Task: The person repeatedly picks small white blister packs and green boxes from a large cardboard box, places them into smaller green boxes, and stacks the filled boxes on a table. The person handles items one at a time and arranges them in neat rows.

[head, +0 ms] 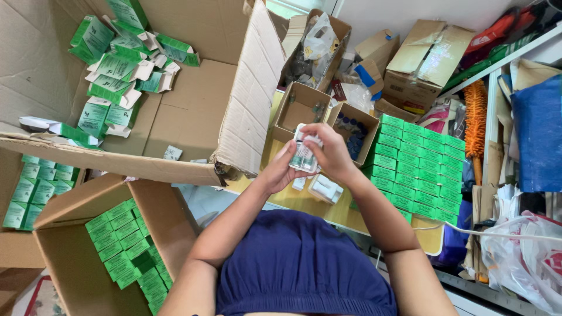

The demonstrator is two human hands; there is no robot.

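Both my hands meet over a small yellow table [304, 202]. My left hand [280, 171] cups a small white-and-green box [304, 153] from below. My right hand [328, 151] grips the same box from the top and right side. Just under the hands a white packet [325, 188] lies on the table. Two small open cardboard trays stand beyond the hands: one nearly bare [300, 108], the other [355, 130] holding dark vials.
Rows of green boxes [418, 167] are stacked at the right of the table. A large carton [193, 111] at left holds opened green boxes. A lower carton [76, 257] holds packed green boxes. Shelving [503, 64], bags and cartons crowd the right and back.
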